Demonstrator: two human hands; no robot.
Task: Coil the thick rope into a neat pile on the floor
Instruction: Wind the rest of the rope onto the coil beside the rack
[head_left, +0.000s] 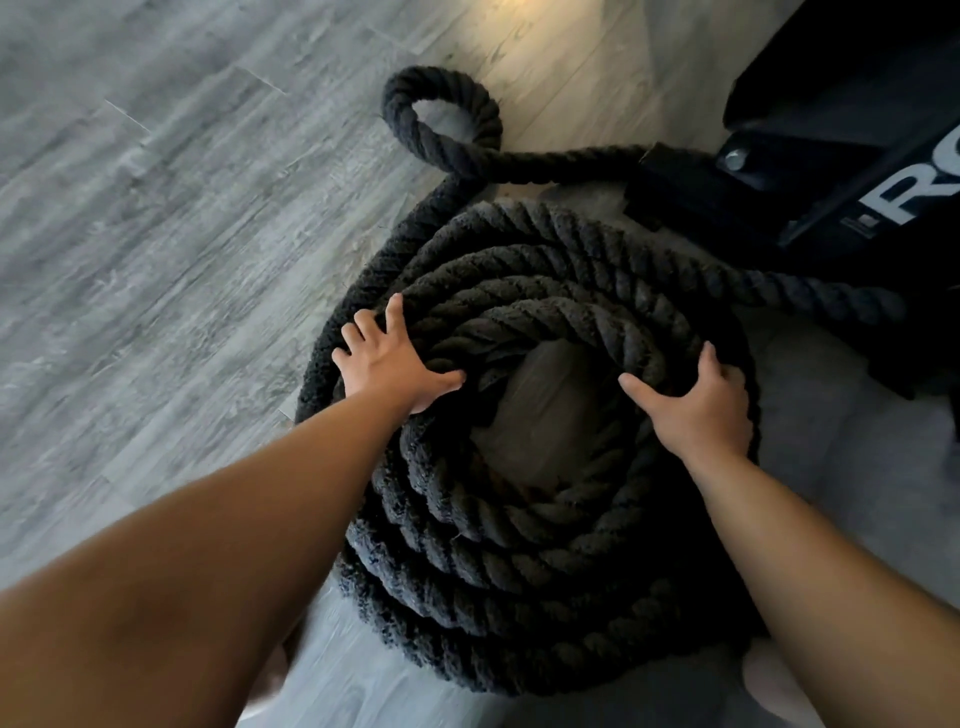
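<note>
Nearest, 2 bare forearms reach down to the rope (519, 545), a thick black twisted line wound in several stacked rings on the grey plank floor (156, 234), with bare floor showing in the ring's centre. The left hand (395, 364) lies flat on the coil's left side, fingers spread, thumb hooked over the inner ring. The right hand (701, 405) curls over the right side, fingers wrapped around the top strand. Beyond the coil, loose rope makes 1 small loop and a strand runs right toward a black machine (831, 156) marked with white letters "RO", cut off by the edge. Left of the coil the floor lies open; right is crowded.
</note>
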